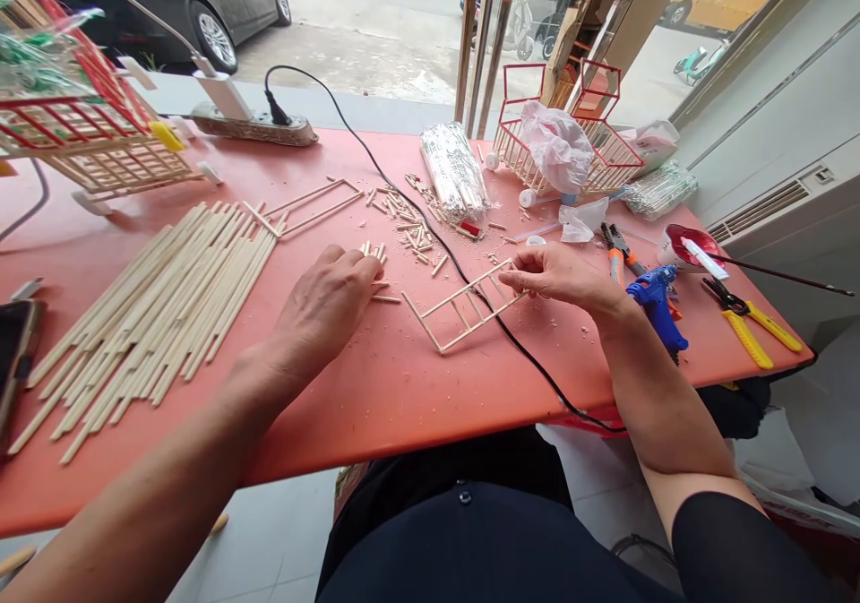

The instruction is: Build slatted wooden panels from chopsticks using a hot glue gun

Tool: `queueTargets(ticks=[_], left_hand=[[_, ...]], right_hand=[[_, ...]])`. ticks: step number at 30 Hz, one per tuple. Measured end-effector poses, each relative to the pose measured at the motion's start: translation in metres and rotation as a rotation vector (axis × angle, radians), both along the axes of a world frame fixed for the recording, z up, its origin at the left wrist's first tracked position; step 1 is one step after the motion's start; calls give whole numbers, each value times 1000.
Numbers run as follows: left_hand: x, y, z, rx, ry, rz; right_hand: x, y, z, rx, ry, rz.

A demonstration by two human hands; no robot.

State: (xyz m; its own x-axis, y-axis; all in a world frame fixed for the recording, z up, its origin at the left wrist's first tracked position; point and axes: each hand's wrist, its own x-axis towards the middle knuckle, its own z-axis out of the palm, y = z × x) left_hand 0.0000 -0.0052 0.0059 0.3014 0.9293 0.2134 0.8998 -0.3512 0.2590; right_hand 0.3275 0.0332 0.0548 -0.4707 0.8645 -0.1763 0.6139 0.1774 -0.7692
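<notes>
My right hand (554, 276) is closed on the far end of a small ladder-like frame (463, 316) of thin wooden sticks, whose near end reaches toward the table's front edge. My left hand (336, 298) rests over a few short wooden sticks (384, 298) on the table, fingers bent together; what its fingertips grip is hidden. Left of it lies a spread pile of long wooden sticks (154, 307). A second stick frame (315, 207) lies behind the left hand. Loose short stick pieces (413, 227) are scattered between the hands and a wrapped bundle of sticks (455, 173).
A black cord (403, 191) crosses the pink table (322, 442). On the right are a blue glue gun (658, 307), orange-handled pliers (616, 254) and yellow-handled pliers (752, 330). Stick-built carts (134, 168) stand at back left and back right. A phone (17, 352) lies far left.
</notes>
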Motion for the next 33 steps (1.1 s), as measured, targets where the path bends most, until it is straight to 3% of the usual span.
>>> queueTargets(ticks=[4, 7, 9, 12, 18, 21, 28, 33], left_hand=[[0, 0, 2, 23, -108, 13], [2, -3, 16, 3, -377, 114], [3, -6, 28, -107, -644, 202], [6, -11, 41, -285, -990, 221], [10, -11, 38, -449, -1344, 131], [13, -9, 35, -478, -1398, 105], [20, -9, 34, -617, -1355, 27], [22, -10, 35, -653, -1324, 28]], right_hand=[[-1, -1, 3, -32, 91, -35], [-3, -1, 4, 15, 196, -76], [-7, -2, 5, 107, 279, -119], [-12, -6, 5, 292, 370, -195], [-17, -19, 3, 573, 329, -259], [-19, -22, 2, 610, 340, -270], [-27, -16, -7, 380, 457, -235], [-30, -13, -8, 337, 479, -223]])
